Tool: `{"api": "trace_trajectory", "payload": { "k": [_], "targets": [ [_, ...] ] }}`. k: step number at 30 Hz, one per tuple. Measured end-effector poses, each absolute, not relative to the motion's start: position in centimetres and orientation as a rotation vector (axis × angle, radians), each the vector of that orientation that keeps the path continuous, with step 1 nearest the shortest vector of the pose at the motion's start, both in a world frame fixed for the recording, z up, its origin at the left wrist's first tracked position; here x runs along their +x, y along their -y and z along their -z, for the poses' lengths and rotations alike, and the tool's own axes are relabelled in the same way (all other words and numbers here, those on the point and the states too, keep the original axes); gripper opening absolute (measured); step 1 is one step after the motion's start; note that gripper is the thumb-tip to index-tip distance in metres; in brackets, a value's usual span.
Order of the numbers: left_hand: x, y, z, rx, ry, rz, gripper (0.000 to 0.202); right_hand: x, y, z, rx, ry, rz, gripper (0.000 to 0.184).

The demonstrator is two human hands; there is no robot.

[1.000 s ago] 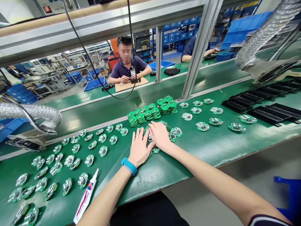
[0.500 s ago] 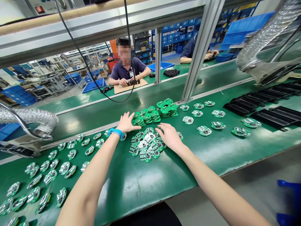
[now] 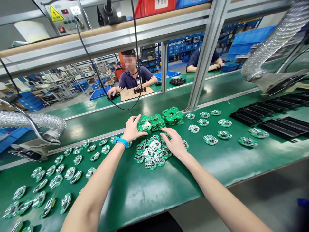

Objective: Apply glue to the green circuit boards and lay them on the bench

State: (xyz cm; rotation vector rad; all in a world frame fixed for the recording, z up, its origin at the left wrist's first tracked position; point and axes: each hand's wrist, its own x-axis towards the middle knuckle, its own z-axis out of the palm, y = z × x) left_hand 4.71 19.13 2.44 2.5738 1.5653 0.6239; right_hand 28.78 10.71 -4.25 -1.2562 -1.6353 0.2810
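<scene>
At eleven o'clock of the loose pile point(image 3: 151, 153), our left hand point(image 3: 131, 129) grasps green boards point(image 3: 145, 126); at two, our right hand point(image 3: 175, 143) is released. Toward six, bare desk point(image 3: 156, 190) reaches the front edge point(image 3: 169, 209).

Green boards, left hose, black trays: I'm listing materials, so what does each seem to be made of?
Green boards: probably fibreglass laminate, glossy, with white areas and dark components on many.
Left hose: likely metal foil or foil-faced film; silvery, crinkled, ribbed.
Black trays: perhaps moulded plastic, slightly shiny, with long channels; coated metal can't be ruled out.
</scene>
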Motion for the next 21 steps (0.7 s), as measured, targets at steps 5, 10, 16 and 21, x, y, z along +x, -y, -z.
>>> {"api": "trace_trajectory", "payload": {
  "k": [5,10,16,21],
  "targets": [
    [6.6,-9.7,-3.2,2.298,-1.110,-0.955,0.105,26.9,-7.1,1.9,-1.019,1.439,-0.655,0.078],
    [7.1,-0.6,-2.0,1.143,-0.880,-0.929,0.072,25.7,-1.8,0.5,-0.789,1.360,-0.994,0.088],
    [6.3,2.3,-1.0,0.864,-0.843,-0.923,0.052,24.0,1.7,0.3,-0.848,1.141,-1.448,0.056],
    [6.1,2.5,-1.0,0.890,-0.867,-0.968,0.044,23.5,2.8,-0.2,-0.776,1.009,-1.552,0.039]
  ]
}}
